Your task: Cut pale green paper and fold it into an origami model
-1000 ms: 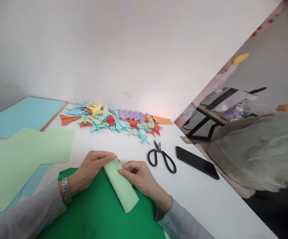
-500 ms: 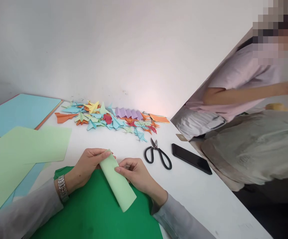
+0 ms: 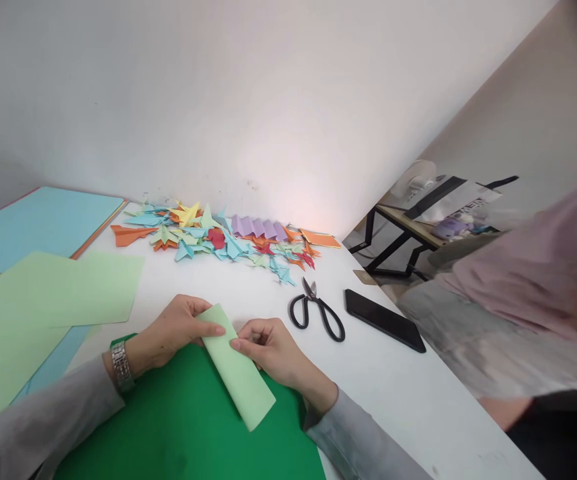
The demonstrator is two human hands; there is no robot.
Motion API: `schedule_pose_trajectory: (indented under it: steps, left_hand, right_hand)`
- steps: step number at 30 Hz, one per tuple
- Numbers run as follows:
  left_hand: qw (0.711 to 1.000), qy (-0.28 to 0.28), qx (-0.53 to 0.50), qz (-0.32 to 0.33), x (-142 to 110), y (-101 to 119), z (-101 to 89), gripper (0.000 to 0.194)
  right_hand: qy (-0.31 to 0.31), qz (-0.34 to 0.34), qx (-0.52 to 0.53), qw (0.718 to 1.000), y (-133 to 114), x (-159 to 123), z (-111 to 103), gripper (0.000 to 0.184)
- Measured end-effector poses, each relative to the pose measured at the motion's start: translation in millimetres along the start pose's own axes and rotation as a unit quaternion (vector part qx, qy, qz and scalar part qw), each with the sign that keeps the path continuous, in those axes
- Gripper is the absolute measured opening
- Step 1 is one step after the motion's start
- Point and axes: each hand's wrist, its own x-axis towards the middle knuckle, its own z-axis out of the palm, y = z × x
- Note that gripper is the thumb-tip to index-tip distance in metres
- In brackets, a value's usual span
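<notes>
A folded strip of light green paper (image 3: 238, 373) lies slantwise over a dark green sheet (image 3: 188, 427) on the white table (image 3: 408, 400). My left hand (image 3: 173, 330), with a metal watch at the wrist, pinches the strip's upper end, thumb on top. My right hand (image 3: 268, 347) grips the strip's right edge just below that, its fingers curled against the paper.
Black scissors (image 3: 317, 312) and a black phone (image 3: 384, 320) lie to the right. A heap of coloured origami pieces (image 3: 218, 240) sits by the wall. Light green (image 3: 43, 313) and blue sheets (image 3: 38, 227) lie at left. A person in pink (image 3: 533, 267) passes at right.
My left thumb has slid forward over the strip's upper end. My right hand has hardly moved. The person at right has moved across and lower in view.
</notes>
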Motion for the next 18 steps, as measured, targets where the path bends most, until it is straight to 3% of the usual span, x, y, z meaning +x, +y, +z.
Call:
schedule_pose_trajectory:
  steps: [4,7,11,15,18]
  left_hand:
    - [0.997,-0.064,-0.005,-0.029,5,3,-14.0,0.031]
    - [0.998,-0.058,-0.024,-0.032,8,2,-17.2,0.032]
    - [0.993,0.013,-0.119,-0.011,5,-1,-6.6,0.028]
    - [0.984,-0.054,-0.171,-0.022,0,-2,4.0,0.025]
    - [0.985,-0.063,-0.156,-0.028,-1,-2,4.3,0.032]
  right_hand:
    - [-0.013,0.022,0.007,1.0,-3,2,-6,0.034]
    - [-0.008,0.016,0.017,1.0,-2,3,-7,0.035]
    - [0.041,-0.003,0.042,0.998,1,3,-4,0.037]
    - [0.071,-0.019,0.041,0.996,3,2,1,0.037]
    - [0.07,-0.022,0.044,0.996,2,3,2,0.036]
